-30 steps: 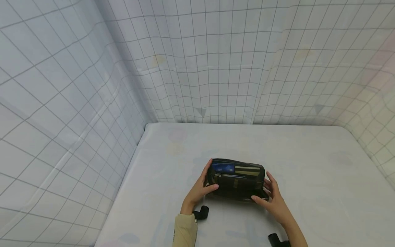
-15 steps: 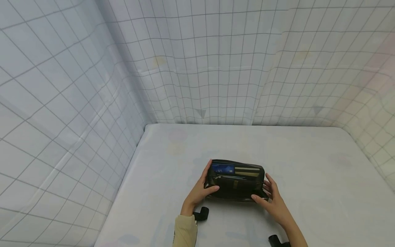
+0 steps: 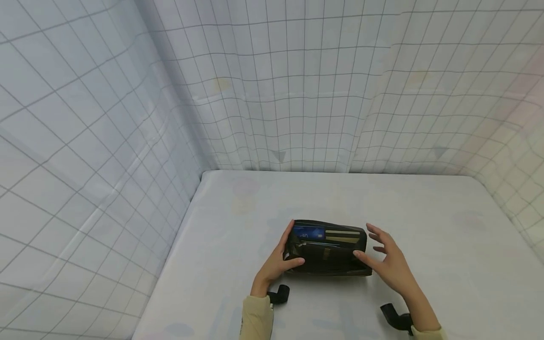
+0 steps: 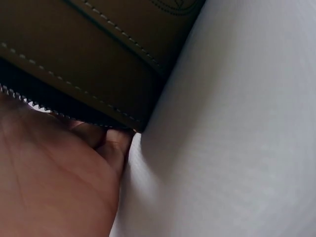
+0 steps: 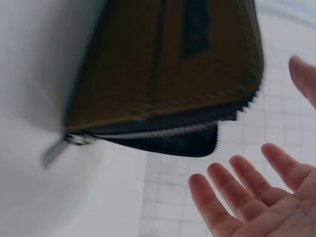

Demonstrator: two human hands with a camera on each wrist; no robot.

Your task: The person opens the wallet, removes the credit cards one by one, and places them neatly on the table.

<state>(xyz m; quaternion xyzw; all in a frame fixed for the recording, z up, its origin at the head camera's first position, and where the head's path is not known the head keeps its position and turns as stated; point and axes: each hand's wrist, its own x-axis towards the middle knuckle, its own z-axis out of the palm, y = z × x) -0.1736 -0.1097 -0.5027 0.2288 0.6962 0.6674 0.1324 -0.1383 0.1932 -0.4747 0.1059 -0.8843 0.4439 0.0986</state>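
A dark zip-around wallet (image 3: pixel 327 257) stands unzipped on the white table, its inside turned up toward the head camera. A blue card (image 3: pixel 308 232) sits in a slot at its upper left, beside other card slots. My left hand (image 3: pixel 272 265) grips the wallet's left end, thumb on the near side and fingers behind. To the right of the wallet, my right hand (image 3: pixel 393 267) has its fingers spread apart, holding nothing. In the right wrist view, the wallet's brown stitched outside (image 5: pixel 197 64) is apart from the fingers, and a metal zipper pull (image 5: pixel 55 152) hangs at one corner.
A white table (image 3: pixel 238 198) spreads around the wallet. White cloth walls with a grid pattern (image 3: pixel 272 94) rise behind and on both sides. Black wrist mounts (image 3: pixel 279 294) show at both wrists.
My right hand has let go of the wallet's right end and moved slightly right, its fingers opening. The wallet and my left hand stay nearly in place.
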